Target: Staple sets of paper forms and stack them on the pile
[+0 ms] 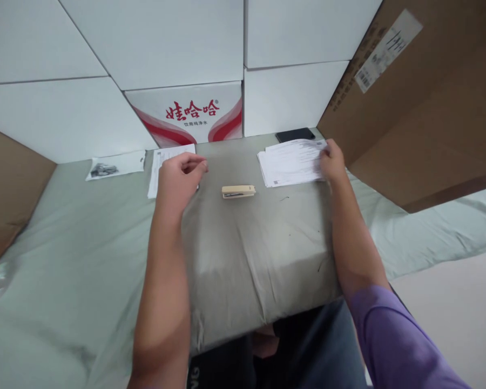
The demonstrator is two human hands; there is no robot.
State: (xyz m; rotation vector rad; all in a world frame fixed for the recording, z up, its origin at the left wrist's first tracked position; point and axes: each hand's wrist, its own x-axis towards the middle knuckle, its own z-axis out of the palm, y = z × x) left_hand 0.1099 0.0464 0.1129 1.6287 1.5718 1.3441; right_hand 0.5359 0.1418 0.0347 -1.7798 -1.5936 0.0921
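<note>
My right hand [332,160] pinches the right edge of a stack of printed paper sheets [287,165]; the top sheet looks smeared by motion. My left hand [181,175] is loosely closed, thumb and fingertips together, with nothing visible in them. It hovers over or beside a second pile of papers [159,167] and hides part of it; whether it touches them I cannot tell. Between both hands a beige stapler [238,192] lies on its own on the green-grey cloth [235,237], its front end pointing right.
White boxes [178,43], one with red lettering, form a wall at the back. A dark phone [295,135] lies behind the right papers. To the left is a white printed packet [115,165]. Brown cartons stand at the right [429,119] and left [8,200].
</note>
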